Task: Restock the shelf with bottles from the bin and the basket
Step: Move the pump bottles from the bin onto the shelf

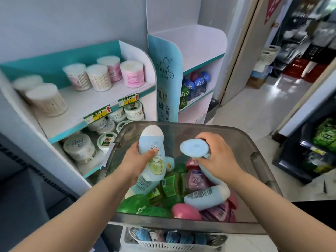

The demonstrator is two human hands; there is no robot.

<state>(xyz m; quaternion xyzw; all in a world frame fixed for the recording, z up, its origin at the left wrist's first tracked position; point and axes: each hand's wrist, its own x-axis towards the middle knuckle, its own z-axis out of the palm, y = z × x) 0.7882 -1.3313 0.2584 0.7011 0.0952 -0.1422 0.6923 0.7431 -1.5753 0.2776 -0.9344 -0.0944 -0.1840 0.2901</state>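
A clear grey bin (261, 160) stands in front of me, holding several green, pink and light blue bottles. My left hand (138, 159) grips a light blue bottle with a white cap (152, 142), cap pointing away, above the bin's left side. My right hand (220, 157) grips a second light blue bottle (194, 147), its flat end turned toward me, above the bin's middle. Another light blue bottle (207, 197) lies on the pile. A white basket (163, 246) with blue bottles sits below the bin's near edge. The white and teal shelf unit (200, 50) stands behind the bin.
On the left, a second shelf unit (87, 104) carries tubs of cotton swabs above and round white jars below. The right unit's lower shelf holds dark blue bottles (196, 82). A doorway and tiled floor open at the right, beside a dark rack of green packs (323, 139).
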